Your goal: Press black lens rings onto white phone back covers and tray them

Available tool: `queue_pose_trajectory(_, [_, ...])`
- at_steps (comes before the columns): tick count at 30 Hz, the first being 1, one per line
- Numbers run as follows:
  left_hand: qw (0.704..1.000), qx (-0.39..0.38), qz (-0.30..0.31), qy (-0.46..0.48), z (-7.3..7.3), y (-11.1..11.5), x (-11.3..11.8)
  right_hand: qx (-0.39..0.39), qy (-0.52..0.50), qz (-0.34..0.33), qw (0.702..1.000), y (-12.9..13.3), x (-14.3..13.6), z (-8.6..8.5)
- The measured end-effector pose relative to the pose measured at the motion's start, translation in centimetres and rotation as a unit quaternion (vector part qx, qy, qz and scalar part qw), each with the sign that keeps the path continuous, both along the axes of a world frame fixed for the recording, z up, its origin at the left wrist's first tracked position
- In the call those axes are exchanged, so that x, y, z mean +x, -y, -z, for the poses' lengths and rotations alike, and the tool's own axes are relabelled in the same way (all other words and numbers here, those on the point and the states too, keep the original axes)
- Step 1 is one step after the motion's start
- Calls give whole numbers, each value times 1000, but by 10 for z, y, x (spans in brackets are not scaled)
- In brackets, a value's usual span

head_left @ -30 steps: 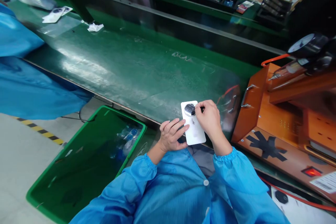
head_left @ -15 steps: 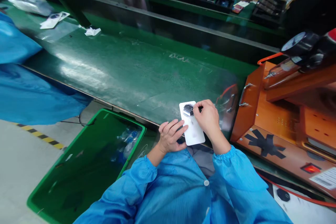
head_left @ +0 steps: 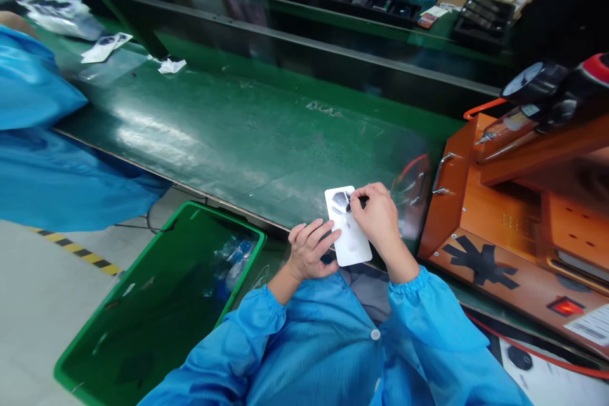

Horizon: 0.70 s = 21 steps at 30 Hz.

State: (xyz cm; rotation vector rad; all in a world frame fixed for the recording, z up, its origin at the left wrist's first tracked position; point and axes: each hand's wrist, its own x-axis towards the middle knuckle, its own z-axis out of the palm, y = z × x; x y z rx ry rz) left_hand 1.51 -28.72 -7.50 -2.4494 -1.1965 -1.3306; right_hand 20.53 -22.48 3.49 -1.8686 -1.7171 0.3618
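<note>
White phone-shaped panel (head_left: 353, 246) in hand, lower centre; round dark disc (head_left: 339, 202) on it, work looks unfinished.
Left hand (head_left: 309, 250) grips edge; right hand (head_left: 380, 217) pinched at disc, contents unclear.

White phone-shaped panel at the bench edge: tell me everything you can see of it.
The white panel is flat and rounded at the corners, with a glossy dark round camera area near its far end and a small faint mark below. It tilts slightly. The left hand grips its left side; the right hand pinches at the camera area's right edge.
</note>
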Motion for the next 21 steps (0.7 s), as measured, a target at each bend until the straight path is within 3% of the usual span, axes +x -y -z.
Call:
queue_pose_trajectory(5, [1000, -9, -1, -8, 1, 1, -1, 84, -3, -10, 996, 19, 1, -14])
queue_pose_trajectory(8, [1000, 0, -4, -8, 0, 1, 1, 113, 39, -49, 992, 51, 3, -25])
queue_pose_trajectory(11, [1000, 10, -2, -1, -2, 1, 2, 118, 90, -113, 982, 92, 8, -23])
queue_pose_trajectory(16, [1000, 18, -5, 3, -4, 1, 3, 126, 136, -198, 963, 135, 17, 11])
queue_pose_trajectory(21, [999, 33, -10, 14, -6, 1, 6, 206, 187, -173, 945, 138, 15, 51])
